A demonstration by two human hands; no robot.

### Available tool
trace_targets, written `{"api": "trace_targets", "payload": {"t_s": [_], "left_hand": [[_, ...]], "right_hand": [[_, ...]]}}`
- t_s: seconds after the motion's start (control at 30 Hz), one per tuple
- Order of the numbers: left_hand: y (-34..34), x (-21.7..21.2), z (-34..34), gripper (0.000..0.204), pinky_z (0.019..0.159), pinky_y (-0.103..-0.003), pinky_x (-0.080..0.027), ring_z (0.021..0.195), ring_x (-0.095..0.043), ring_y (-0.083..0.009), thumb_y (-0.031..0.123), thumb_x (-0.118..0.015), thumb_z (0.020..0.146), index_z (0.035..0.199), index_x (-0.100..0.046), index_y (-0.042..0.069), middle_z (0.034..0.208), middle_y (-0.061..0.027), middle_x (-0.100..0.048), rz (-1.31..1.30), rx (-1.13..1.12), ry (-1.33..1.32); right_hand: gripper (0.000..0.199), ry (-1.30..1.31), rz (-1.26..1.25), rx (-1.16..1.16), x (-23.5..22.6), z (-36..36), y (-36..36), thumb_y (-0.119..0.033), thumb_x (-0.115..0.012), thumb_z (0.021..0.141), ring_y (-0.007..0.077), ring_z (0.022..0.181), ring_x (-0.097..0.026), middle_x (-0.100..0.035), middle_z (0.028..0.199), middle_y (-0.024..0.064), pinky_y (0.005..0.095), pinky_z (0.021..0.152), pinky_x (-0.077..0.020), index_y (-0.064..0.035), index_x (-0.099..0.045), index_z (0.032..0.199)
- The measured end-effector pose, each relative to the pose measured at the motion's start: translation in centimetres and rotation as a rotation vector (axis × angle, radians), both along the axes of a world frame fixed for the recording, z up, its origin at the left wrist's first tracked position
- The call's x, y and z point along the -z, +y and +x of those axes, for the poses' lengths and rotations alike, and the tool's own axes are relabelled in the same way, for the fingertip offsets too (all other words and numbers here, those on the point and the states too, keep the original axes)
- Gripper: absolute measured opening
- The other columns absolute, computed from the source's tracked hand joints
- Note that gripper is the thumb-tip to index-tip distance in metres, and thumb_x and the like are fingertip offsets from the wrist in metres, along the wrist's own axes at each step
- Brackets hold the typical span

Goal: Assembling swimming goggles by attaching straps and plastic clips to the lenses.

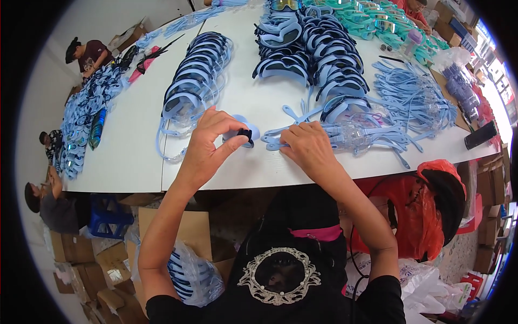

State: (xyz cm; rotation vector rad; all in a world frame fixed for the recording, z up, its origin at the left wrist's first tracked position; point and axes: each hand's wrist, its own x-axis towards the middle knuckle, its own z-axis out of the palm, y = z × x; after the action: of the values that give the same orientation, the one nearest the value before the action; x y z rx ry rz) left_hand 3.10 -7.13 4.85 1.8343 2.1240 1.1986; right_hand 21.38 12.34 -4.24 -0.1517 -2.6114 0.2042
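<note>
At the table's near edge, my left hand (208, 144) pinches the dark end of a pair of light blue swim goggles (251, 128) between thumb and fingers. Much of that pair is hidden behind the hand. A short way to the right, my right hand (312, 147) is closed over the light blue rubber straps (274, 139), its thumb and fingertips on their ends. Clear plastic buckles (353, 137) lie bunched with more straps beside that wrist. Just beyond my left hand begins a row of goggles with straps (186, 100).
Two long rows of blue goggles (332, 54) run up the white table (243, 175). A loose strap pile (410, 97), a black cylinder (480, 136) and teal goggles (372, 19) lie to the right and far side. Other people (94, 56) sit left beside a goggle heap (89, 116).
</note>
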Motion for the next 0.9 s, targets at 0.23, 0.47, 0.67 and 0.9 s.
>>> {"api": "trace_targets", "payload": {"t_s": [0.23, 0.47, 0.67, 0.9], "left_hand": [[2.0, 1.3, 0.6, 0.014, 0.121, -0.053, -0.03, 0.097, -0.058, -0.0256, 0.018, -0.073, 0.096, 0.105, -0.075, 0.008, 0.092, -0.0048, -0.06, -0.088, 0.098, 0.219], [3.1, 2.1, 0.9, 0.014, 0.122, -0.053, -0.028, 0.096, -0.058, -0.0254, 0.017, -0.073, 0.096, 0.106, -0.076, 0.007, 0.091, -0.0058, -0.058, -0.115, 0.097, 0.262], [3.4, 1.5, 1.0, 0.015, 0.118, -0.047, -0.033, 0.093, -0.057, -0.0271, 0.013, -0.074, 0.094, 0.105, -0.075, 0.005, 0.091, -0.0075, -0.058, -0.177, 0.154, 0.078], [4.0, 1.1, 1.3, 0.017, 0.101, -0.042, -0.042, 0.095, -0.055, -0.0281, 0.011, -0.076, 0.09, 0.105, -0.074, 0.001, 0.091, -0.009, -0.058, -0.218, 0.256, 0.142]], "right_hand": [[0.027, 0.035, -0.198, -0.004, 1.0, 0.6, -0.6, -0.017, -0.083, 0.084, 0.0248, 0.092, -0.068, -0.068, 0.088, 0.0041, 0.0393, 0.085, -0.0446, -0.0131, -0.068, 0.106], [0.023, 0.045, -0.278, -0.042, 0.9, 1.7, -1.3, -0.016, -0.079, 0.086, 0.0284, 0.087, -0.066, -0.067, 0.089, 0.0089, 0.0422, 0.086, -0.0445, -0.0119, -0.068, 0.106], [0.01, 0.195, -0.848, -0.039, -1.9, 2.8, -0.3, -0.004, -0.071, 0.095, 0.0213, 0.081, -0.066, -0.068, 0.087, 0.01, 0.0307, 0.073, -0.0506, -0.0013, -0.067, 0.103], [0.015, 0.148, -0.747, -0.131, -4.4, 2.3, -0.9, -0.012, -0.075, 0.096, 0.0275, 0.078, -0.068, -0.069, 0.085, 0.0133, 0.0383, 0.07, -0.0529, -0.0028, -0.066, 0.102]]}}
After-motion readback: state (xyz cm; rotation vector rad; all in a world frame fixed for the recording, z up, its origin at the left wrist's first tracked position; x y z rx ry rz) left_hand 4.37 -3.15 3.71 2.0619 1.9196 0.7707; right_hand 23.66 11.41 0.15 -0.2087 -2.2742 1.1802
